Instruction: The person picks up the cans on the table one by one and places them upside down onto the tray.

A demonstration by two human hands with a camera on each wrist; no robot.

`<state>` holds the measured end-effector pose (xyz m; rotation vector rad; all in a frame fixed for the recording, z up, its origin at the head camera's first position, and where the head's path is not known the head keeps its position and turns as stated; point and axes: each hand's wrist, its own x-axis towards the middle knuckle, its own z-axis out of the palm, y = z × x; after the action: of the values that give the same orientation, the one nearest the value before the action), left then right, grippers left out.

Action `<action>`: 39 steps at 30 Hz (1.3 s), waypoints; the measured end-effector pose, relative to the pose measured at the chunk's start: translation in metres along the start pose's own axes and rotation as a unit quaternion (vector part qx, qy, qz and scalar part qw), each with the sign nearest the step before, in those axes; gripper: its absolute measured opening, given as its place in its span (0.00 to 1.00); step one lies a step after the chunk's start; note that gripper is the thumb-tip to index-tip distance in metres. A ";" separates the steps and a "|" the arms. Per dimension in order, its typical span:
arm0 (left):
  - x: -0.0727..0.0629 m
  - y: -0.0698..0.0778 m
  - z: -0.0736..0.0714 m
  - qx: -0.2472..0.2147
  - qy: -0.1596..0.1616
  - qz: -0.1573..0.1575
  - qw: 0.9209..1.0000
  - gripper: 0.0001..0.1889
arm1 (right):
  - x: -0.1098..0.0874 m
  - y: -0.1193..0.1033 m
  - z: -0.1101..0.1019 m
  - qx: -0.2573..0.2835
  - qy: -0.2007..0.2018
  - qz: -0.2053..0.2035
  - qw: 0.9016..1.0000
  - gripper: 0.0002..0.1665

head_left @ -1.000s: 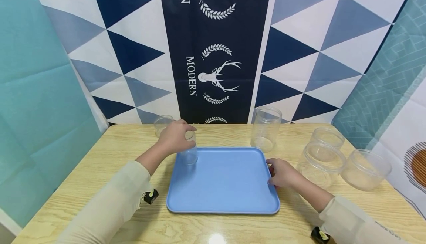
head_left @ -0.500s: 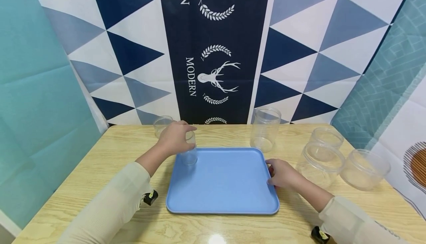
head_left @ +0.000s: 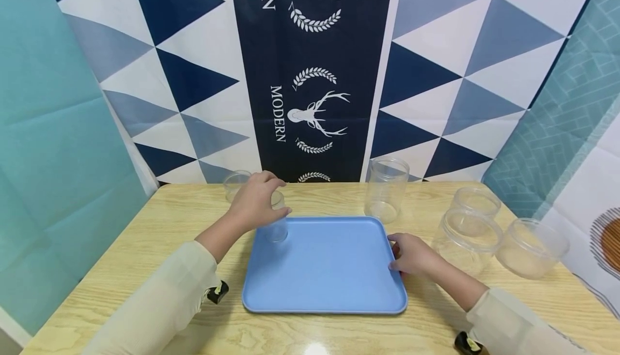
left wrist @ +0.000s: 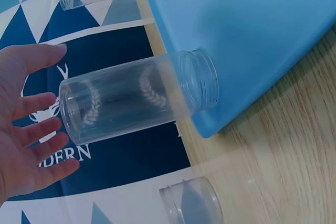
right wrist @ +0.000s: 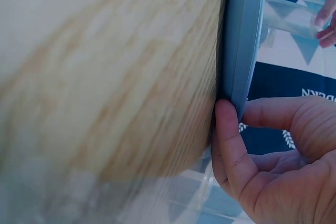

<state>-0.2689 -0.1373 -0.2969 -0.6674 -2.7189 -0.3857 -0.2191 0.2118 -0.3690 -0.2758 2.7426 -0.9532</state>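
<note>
Fingers spread, the left hand (head_left: 259, 199) partly hides a clear jar (left wrist: 131, 95) on the far-left corner of the blue tray (head_left: 324, 269); the right hand (head_left: 411, 254) pinches its right rim. A short jar (head_left: 235, 184), tall jar (head_left: 386, 193) and three tubs (head_left: 467, 231) stand around.

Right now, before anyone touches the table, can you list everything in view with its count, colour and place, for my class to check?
Tray: 1, blue, on the table
Table: 1, pale wood, under the tray
Jar on tray: 1, clear, far left corner
Left rear jar: 1, clear, far left of table
Tall jar: 1, clear, behind the tray's far right corner
Right-hand jars: 3, clear, grouped at table's right
Backdrop: 1, navy, white, grey-blue, behind table
Left cloth: 1, teal, left
Right cloth: at least 1, teal and white, right
Wrist pieces: 2, black, at the cuffs
Sleeves: 2, cream, on the forearms
Left hand: 1, bare, at the jar on the tray
Right hand: 1, bare, gripping the tray's right edge
</note>
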 end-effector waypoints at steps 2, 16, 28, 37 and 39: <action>-0.001 0.001 0.001 -0.006 0.026 0.016 1.000 0.27 | 0.000 0.000 -0.001 0.001 -0.003 -0.002 1.000 0.39; -0.014 0.016 0.001 -0.014 0.120 0.093 0.988 0.13 | -0.008 -0.004 -0.008 -0.085 0.040 -0.043 0.995 0.26; -0.027 0.026 0.008 -0.042 0.128 0.114 0.984 0.12 | -0.031 -0.024 -0.021 -0.250 0.157 -0.202 0.934 0.20; -0.037 0.035 0.013 -0.084 0.115 0.119 0.983 0.14 | -0.044 -0.030 -0.036 -0.276 0.159 -0.340 0.885 0.23; -0.040 0.039 0.014 -0.095 0.105 0.119 0.983 0.15 | -0.047 -0.032 -0.038 -0.275 0.153 -0.357 0.880 0.25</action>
<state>-0.2198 -0.1157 -0.3173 -0.9339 -2.3908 -0.6216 -0.1809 0.2213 -0.3129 -1.4211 3.2006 -0.2985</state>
